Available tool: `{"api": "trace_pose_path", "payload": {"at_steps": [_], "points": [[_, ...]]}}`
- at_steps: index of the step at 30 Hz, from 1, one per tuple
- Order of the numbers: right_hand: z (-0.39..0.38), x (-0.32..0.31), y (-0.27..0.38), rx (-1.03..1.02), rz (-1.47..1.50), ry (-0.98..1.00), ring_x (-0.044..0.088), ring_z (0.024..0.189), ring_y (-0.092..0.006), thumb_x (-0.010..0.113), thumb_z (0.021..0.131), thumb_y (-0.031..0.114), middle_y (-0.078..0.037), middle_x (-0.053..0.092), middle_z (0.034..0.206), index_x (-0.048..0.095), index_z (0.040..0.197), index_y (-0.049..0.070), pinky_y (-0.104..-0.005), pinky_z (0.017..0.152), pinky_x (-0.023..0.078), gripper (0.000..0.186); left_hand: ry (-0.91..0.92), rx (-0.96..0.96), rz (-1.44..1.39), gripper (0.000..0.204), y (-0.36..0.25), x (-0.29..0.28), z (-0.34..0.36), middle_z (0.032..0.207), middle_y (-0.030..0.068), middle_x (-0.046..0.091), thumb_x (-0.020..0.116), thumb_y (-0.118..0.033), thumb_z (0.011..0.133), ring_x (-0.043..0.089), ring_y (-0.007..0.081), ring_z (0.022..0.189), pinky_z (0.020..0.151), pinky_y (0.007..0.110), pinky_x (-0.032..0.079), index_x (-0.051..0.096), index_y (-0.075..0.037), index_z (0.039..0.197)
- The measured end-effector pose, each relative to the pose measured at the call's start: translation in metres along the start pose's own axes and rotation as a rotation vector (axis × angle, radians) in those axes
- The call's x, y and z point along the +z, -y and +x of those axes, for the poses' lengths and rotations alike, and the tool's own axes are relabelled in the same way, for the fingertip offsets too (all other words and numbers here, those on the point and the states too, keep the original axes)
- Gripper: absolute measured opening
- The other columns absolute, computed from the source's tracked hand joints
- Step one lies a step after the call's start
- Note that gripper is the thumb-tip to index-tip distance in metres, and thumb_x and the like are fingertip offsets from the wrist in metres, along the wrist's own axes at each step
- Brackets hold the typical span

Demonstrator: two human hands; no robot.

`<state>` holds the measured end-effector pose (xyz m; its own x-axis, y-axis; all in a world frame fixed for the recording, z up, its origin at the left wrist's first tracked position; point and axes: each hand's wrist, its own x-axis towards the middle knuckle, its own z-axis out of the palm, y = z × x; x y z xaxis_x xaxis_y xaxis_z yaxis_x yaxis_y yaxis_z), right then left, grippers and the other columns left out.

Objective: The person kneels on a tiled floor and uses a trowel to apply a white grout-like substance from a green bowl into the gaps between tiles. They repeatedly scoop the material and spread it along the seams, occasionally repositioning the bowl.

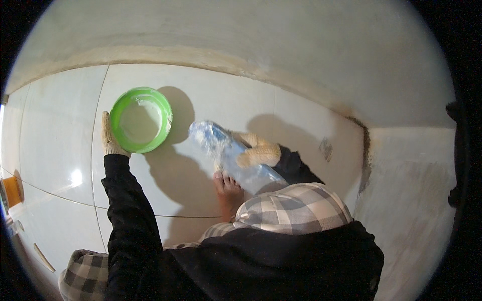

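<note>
A green bowl (165, 133) with white creamy stuff inside is at the left, over the floor tiles. My left hand (109, 135), in a cream knitted glove, grips the bowl's left side; its fingers run up along the outside, and the thumb does not show. At the middle, my right hand (261, 153), also gloved, is closed around a blue and clear plastic bag (223, 150). The bag lies tilted, its crumpled end smeared white and pointing toward the bowl. Its near end reaches my checked trouser leg. What is inside the bag is hard to make out.
My bare foot (229, 195) stands just below the bag on white floor tiles (60, 125). A grey wall (241, 35) curves along the far side and another surface (406, 200) rises at the right. An orange-brown object (12, 191) and a thin strip (44, 258) lie at the left.
</note>
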<state>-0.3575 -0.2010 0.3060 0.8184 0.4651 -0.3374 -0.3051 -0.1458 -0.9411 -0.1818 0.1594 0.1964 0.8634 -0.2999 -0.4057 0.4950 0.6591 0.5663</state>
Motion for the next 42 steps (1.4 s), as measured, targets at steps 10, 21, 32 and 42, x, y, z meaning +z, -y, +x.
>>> {"api": "trace_pose_path", "payload": {"at_steps": [10,21,32,42], "points": [[0.066,-0.099,-0.010,0.364,-1.410,-0.232,0.045,0.132,-0.0298,0.061,0.080,0.033,-0.007,0.029,0.159,0.031,0.153,0.022,-0.0459,0.109,0.034,0.080,-0.075,0.016,0.057,0.068,-0.003,0.002,-0.006,0.137,0.0156,0.054,0.042,-0.058,0.097,0.054,0.0300,0.122,0.103,0.046,0.045,0.048,-0.004,0.138],[-0.011,-0.165,-0.036,0.728,-1.145,-0.416,0.032,0.142,-0.0333,0.059,0.082,0.030,-0.006,0.025,0.160,0.036,0.148,0.035,-0.0474,0.115,0.032,0.070,-0.115,0.008,0.073,0.073,-0.005,0.016,-0.015,0.141,0.0164,0.049,0.035,-0.062,0.097,0.050,0.0323,0.126,0.106,0.049,0.041,0.045,-0.005,0.141],[0.006,-0.104,-0.003,0.593,-1.453,-0.318,0.049,0.125,-0.0360,0.066,0.081,0.030,-0.005,0.041,0.147,0.044,0.142,0.031,-0.0499,0.104,0.042,0.065,-0.066,-0.008,0.024,0.067,-0.004,0.004,-0.011,0.141,0.0150,0.051,0.038,-0.056,0.099,0.051,0.0304,0.126,0.106,0.046,0.041,0.047,-0.004,0.140],[-0.005,-0.104,0.015,0.666,-1.688,-0.119,0.053,0.112,-0.0321,0.065,0.082,0.022,-0.002,0.043,0.145,0.051,0.137,0.030,-0.0487,0.089,0.044,0.058,-0.026,0.046,0.082,0.065,-0.004,0.006,-0.013,0.142,0.0154,0.049,0.033,-0.055,0.100,0.050,0.0321,0.127,0.108,0.049,0.040,0.046,-0.006,0.141]]}}
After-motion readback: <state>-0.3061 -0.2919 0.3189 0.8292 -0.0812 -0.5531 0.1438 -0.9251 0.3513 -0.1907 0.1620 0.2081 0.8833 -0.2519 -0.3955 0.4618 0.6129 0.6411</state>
